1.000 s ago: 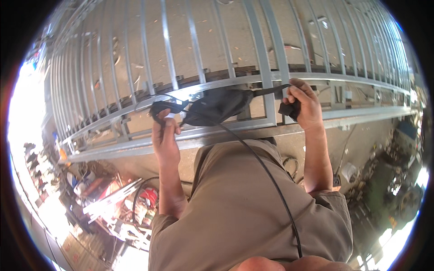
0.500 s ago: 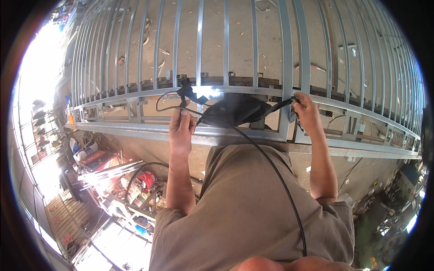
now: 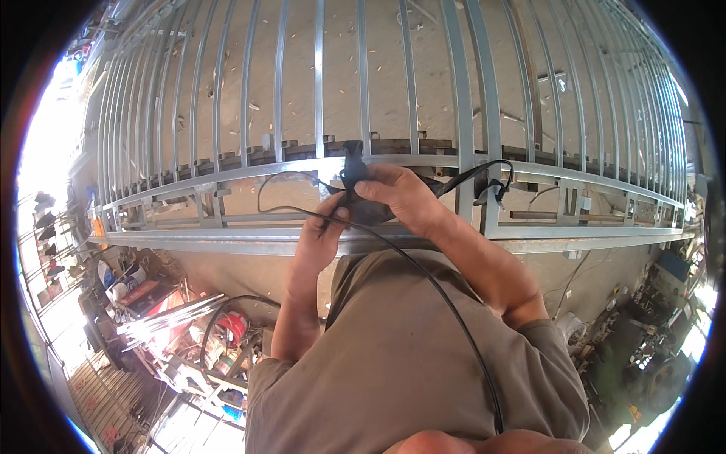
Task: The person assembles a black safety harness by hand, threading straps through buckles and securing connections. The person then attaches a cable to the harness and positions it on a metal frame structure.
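My left hand is closed with thumb and fingertips pinching a black strap just in front of my body. Just above it, my right hand closes on the upper part of this strap, below a dark buckle-like end piece. A black pouch-like thing hangs behind my hands and is mostly hidden by them. Its other strap runs off to the right and loops over the metal frame, loose. A thin black cable curves past my left hand and down my shirt.
A frame of silvery metal bars spans the space ahead, its near rail close to my waist. To the lower left lie a red round object, metal strips and scattered clutter. Dark machinery stands at lower right.
My right hand has let go of the right strap and moved left to the strap by my left hand. The right strap now lies loose on the frame. The view has shifted slightly.
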Tool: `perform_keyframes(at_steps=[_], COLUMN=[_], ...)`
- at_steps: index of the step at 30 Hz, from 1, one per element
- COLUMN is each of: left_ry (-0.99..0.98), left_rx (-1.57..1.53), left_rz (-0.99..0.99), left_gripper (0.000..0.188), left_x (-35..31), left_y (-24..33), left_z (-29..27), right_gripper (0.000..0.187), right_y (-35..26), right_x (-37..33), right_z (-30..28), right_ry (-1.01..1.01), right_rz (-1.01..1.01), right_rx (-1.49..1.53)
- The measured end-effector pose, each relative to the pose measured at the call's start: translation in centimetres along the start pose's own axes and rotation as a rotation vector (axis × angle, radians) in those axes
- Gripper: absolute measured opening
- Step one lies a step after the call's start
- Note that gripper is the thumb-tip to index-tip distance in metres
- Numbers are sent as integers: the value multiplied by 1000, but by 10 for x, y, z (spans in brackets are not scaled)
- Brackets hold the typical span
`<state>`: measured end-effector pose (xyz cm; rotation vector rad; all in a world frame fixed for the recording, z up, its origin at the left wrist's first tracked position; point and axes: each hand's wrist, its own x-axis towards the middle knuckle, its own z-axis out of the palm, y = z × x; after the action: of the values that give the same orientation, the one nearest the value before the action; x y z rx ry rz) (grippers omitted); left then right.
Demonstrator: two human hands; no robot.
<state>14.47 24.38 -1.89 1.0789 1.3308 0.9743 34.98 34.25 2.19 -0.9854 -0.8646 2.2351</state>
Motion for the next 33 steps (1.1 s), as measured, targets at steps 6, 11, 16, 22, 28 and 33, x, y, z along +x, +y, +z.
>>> perform_keyframes(at_steps=[6,11,16,22,28,33], left_ry=[199,180,117,52,-1,29], left_rx=[91,47,-104,-398,-411,-186], left_rz=[-323,-155,63,-88,-104,18], left_gripper=[26,27,28,22,17,14], left_x=[-33,-36,14,17,17,20], left_y=[29,82,77,66,46,40], left_z=[-54,-93,-68,-76,-81,-90], right_gripper=[25,26,26,20,17,21], right_y=[-11,-6,12,19,24,8], right_x=[-1,5,13,13,18,16], right_z=[35,63,84,97,105,102], right_ry=[151,141,130,324,375,349], right_rz=[-106,-238,-250,-315,-326,-302], right_rx=[-115,-376,-413,-533,-624,-812])
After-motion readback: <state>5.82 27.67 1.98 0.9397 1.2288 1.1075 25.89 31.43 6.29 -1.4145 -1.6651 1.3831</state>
